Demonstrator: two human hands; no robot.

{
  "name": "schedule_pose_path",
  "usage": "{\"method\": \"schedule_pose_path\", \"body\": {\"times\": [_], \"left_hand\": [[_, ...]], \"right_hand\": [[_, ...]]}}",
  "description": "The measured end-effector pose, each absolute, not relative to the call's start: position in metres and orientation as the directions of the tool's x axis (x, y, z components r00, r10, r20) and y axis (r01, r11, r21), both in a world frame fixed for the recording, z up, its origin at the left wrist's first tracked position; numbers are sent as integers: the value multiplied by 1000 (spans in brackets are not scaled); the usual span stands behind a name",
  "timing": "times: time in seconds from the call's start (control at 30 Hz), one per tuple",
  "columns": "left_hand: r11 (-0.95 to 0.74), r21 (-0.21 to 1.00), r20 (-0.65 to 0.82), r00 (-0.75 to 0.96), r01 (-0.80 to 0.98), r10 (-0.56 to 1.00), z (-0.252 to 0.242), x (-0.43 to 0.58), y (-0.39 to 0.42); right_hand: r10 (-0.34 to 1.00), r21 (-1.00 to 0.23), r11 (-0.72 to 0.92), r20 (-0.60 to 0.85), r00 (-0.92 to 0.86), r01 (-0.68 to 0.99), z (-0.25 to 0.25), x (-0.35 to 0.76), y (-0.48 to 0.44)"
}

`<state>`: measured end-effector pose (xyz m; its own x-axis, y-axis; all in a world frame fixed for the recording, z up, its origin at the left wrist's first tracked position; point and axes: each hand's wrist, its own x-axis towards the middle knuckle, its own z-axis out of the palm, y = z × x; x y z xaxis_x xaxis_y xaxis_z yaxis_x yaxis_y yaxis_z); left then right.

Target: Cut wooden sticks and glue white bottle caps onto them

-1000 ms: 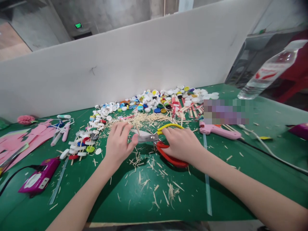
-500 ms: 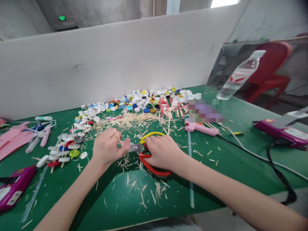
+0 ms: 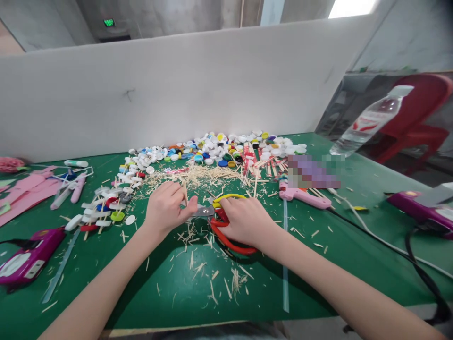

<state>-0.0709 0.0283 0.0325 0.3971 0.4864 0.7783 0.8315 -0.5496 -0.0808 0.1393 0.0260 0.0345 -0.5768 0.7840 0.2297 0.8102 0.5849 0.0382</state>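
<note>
Green covering lies over the whole surface [image 3: 371, 264] in front of you, and a long white board [image 3: 212, 89] stands upright along its far edge. Your left hand [image 3: 168, 208] is closed, and it pinches a thin wooden stick [image 3: 184, 192] between the thumb and the fingers; the stick points up and away from you. Your right hand [image 3: 244, 221] is closed on the scissors [image 3: 203, 211], with the fingers through the yellow and red handle loops. The grey blades point to the left and are nearly together. Their tip is hidden behind your left thumb, so you cannot tell if it touches the stick. Both hands and the scissors are in the middle of the surface, low over it. Under them and a little nearer to you, many small wood splinters [image 3: 212, 278] are scattered. A thicker heap of splinters [image 3: 198, 177] lies just behind your hands, and behind this a wide pile of bottle caps [image 3: 219, 146] in many colours reaches the board. To the left are caps fixed on short sticks [image 3: 102, 212], then pink paper [image 3: 24, 189], and a purple glue gun [image 3: 26, 257] near the left edge. To the right lies a pink glue gun [image 3: 304, 197], and a clear glue stick [image 3: 285, 295] passes under your right arm. A water bottle [image 3: 371, 120] stands at the far right corner, before a red chair [image 3: 421, 118].
</note>
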Motion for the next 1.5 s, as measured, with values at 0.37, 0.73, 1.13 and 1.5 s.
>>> {"method": "schedule_pose_path", "body": {"times": [0.37,0.73,1.13,1.5], "left_hand": [[-401,345,762,-4,849,647,25,-60,20],[-433,304,702,108,849,704,23,-58,24],[-508,333,672,177,795,719,22,-60,25],[-575,488,456,370,657,809,27,-78,32]], "right_hand": [[913,-254,405,153,-377,878,35,147,43],[907,-352,421,129,-402,836,34,150,41],[915,-393,390,58,-400,833,42,151,34],[893,-313,448,124,-432,837,39,156,39]]}}
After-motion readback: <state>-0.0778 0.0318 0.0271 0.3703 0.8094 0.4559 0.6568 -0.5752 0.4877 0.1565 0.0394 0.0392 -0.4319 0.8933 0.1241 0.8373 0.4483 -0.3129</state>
